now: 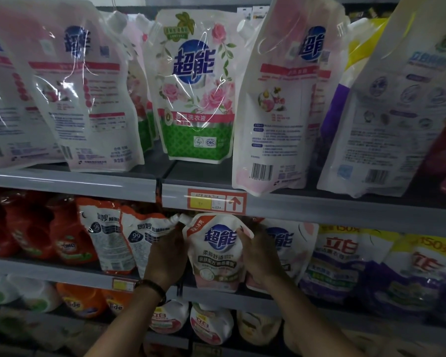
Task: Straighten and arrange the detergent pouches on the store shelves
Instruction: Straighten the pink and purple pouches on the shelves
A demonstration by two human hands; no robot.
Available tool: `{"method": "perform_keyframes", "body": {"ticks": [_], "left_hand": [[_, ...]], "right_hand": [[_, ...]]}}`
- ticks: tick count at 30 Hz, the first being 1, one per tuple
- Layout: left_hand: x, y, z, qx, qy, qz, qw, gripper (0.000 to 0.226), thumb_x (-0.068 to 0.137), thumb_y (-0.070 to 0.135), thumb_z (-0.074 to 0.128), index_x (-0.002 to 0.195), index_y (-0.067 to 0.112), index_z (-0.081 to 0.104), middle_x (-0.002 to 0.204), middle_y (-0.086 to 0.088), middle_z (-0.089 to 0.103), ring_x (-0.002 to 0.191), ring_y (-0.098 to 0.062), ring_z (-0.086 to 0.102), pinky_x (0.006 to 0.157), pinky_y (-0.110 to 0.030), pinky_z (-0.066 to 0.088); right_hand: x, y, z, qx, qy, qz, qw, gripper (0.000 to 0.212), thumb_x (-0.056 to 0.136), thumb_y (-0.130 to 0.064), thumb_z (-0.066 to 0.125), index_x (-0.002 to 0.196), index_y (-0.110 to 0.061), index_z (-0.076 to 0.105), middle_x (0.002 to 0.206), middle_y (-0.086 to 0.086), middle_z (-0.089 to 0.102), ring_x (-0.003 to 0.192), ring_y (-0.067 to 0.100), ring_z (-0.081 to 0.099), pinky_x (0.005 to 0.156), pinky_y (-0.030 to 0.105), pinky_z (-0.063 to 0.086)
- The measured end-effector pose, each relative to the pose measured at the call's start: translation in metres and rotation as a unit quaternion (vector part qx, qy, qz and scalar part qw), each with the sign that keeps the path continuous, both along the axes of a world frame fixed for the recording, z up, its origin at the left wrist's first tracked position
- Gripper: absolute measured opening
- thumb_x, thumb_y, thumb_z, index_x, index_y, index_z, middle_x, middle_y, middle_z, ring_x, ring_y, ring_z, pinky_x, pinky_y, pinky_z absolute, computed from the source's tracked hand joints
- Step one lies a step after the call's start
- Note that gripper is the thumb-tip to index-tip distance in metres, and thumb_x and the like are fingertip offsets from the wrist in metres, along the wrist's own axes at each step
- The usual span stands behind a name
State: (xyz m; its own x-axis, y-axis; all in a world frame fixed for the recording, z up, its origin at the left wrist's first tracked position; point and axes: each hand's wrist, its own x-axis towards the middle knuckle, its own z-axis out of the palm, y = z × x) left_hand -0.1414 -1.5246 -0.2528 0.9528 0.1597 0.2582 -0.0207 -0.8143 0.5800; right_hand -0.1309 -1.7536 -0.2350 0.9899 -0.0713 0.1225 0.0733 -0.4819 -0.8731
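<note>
White-pink pouch (216,256) sits directly between both hands on the middle shelf (242,300), front label out.

- Left hand (169,253): on the pouch's left edge, just under the spout (182,219). Fingers curl round behind the edge, tips hidden, so I read it as a grip.
- Right hand (262,256): clamped on the upper right corner, thumb on the front face, other fingers (243,232) wrapped over the side.
- Long axis: near vertical, spout at top left, base down at the shelf lip. Cannot tell if the base is fully seated or lifted a touch.
- Both hands are equally near. The pouch lies inboard of each, so any correction is a two-handed twist or push straight back.
- Right of the right fingers, touching or nearly so: a matching pouch (291,243), partly covered by the hand. Left of the left fingers: a pouch marked 99 (142,238), leaning.

Judgement: the step in hand is squaring this one in its slot. The next move likely needs the base set flat and the top kept under the price rail (216,200) above the fingers. Risk: nudging the leaning neighbours.

Top shelf, well above the fingers, has pouches (281,99) turned back-out and tilted, so plenty is left.
</note>
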Motion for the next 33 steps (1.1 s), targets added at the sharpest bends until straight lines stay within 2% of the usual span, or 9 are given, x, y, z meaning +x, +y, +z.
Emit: {"method": "perform_keyframes", "body": {"ticks": [5, 9, 12, 15, 18, 23, 25, 29, 33], "left_hand": [[-0.007, 0.007, -0.005, 0.001, 0.018, -0.003, 1.0, 0.021, 0.107, 0.026, 0.058, 0.122, 0.021, 0.071, 0.118, -0.004, 0.076, 0.106, -0.029, 0.072, 0.087, -0.037, 0.055], [-0.014, 0.004, -0.002, -0.036, 0.009, -0.01, 0.999, 0.019, 0.105, 0.028, 0.061, 0.119, 0.026, 0.074, 0.113, 0.001, 0.078, 0.1, -0.022, 0.074, 0.085, -0.035, 0.057], [-0.016, 0.003, -0.001, -0.034, -0.011, -0.014, 0.999, 0.018, 0.104, 0.023, 0.063, 0.118, 0.022, 0.075, 0.109, -0.002, 0.078, 0.096, -0.024, 0.074, 0.083, -0.037, 0.058], [-0.017, 0.006, -0.005, -0.002, -0.046, -0.031, 0.998, 0.024, 0.104, 0.029, 0.059, 0.113, 0.017, 0.077, 0.102, -0.004, 0.077, 0.089, -0.026, 0.075, 0.075, -0.033, 0.058], [-0.017, 0.008, -0.013, 0.089, -0.063, -0.119, 0.987, 0.04, 0.103, 0.021, 0.047, 0.082, 0.008, 0.078, 0.078, -0.012, 0.072, 0.061, -0.032, 0.07, 0.049, -0.033, 0.055], [-0.024, -0.013, 0.006, 0.15, 0.042, -0.258, 0.954, 0.014, 0.066, 0.015, 0.077, 0.079, 0.016, 0.08, 0.075, -0.007, 0.073, 0.057, -0.025, 0.071, 0.045, -0.029, 0.057], [-0.03, -0.029, 0.019, 0.098, 0.073, -0.271, 0.955, 0.043, 0.041, 0.025, 0.1, 0.079, 0.021, 0.082, 0.077, -0.001, 0.075, 0.059, -0.018, 0.073, 0.048, -0.024, 0.057], [-0.048, -0.063, 0.061, -0.006, 0.103, -0.212, 0.972, 0.006, 0.092, 0.018, 0.077, 0.09, 0.023, 0.079, 0.093, 0.003, 0.078, 0.078, -0.009, 0.076, 0.073, -0.027, 0.062], [-0.053, -0.085, 0.082, -0.133, 0.147, -0.291, 0.936, 0.028, 0.1, 0.009, 0.058, 0.096, 0.026, 0.078, 0.093, 0.001, 0.079, 0.087, -0.016, 0.076, 0.085, -0.045, 0.063]], "right_hand": [[-0.006, -0.005, 0.012, -0.054, -0.035, -0.005, 0.998, 0.028, 0.107, -0.04, 0.059, 0.128, -0.027, 0.071, 0.116, -0.009, 0.075, 0.105, 0.008, 0.07, 0.08, 0.02, 0.053], [-0.013, -0.006, 0.021, -0.087, -0.07, -0.012, 0.994, 0.034, 0.107, -0.042, 0.058, 0.139, -0.035, 0.067, 0.132, -0.01, 0.072, 0.122, 0.012, 0.065, 0.099, 0.03, 0.055], [-0.015, -0.006, 0.025, -0.156, -0.055, -0.038, 0.986, 0.034, 0.105, -0.051, 0.053, 0.131, -0.037, 0.07, 0.123, -0.011, 0.075, 0.115, 0.016, 0.069, 0.094, 0.037, 0.059], [-0.018, -0.009, 0.026, -0.216, -0.054, -0.063, 0.973, 0.033, 0.106, -0.053, 0.049, 0.125, -0.037, 0.07, 0.119, -0.011, 0.074, 0.112, 0.016, 0.068, 0.089, 0.038, 0.06], [-0.021, -0.011, 0.028, -0.144, -0.047, -0.048, 0.987, 0.031, 0.108, -0.044, 0.054, 0.135, -0.037, 0.067, 0.128, -0.01, 0.072, 0.119, 0.014, 0.067, 0.096, 0.033, 0.058], [-0.033, -0.021, 0.035, -0.105, -0.081, -0.079, 0.988, 0.003, 0.103, -0.035, 0.065, 0.106, -0.036, 0.065, 0.102, -0.014, 0.072, 0.096, 0.005, 0.068, 0.08, 0.023, 0.055], [-0.04, -0.028, 0.038, -0.1, -0.103, -0.079, 0.986, 0.007, 0.1, -0.029, 0.069, 0.1, -0.035, 0.066, 0.097, -0.016, 0.07, 0.091, 0.001, 0.066, 0.077, 0.021, 0.054], [-0.056, -0.04, 0.055, -0.093, -0.124, -0.091, 0.984, 0.009, 0.097, -0.026, 0.071, 0.094, -0.034, 0.072, 0.096, -0.019, 0.072, 0.09, -0.002, 0.066, 0.079, 0.015, 0.053], [-0.075, -0.058, 0.079, -0.085, -0.114, -0.138, 0.98, 0.011, 0.098, -0.036, 0.069, 0.088, -0.033, 0.07, 0.09, -0.017, 0.072, 0.083, -0.003, 0.066, 0.07, 0.014, 0.05]]}}
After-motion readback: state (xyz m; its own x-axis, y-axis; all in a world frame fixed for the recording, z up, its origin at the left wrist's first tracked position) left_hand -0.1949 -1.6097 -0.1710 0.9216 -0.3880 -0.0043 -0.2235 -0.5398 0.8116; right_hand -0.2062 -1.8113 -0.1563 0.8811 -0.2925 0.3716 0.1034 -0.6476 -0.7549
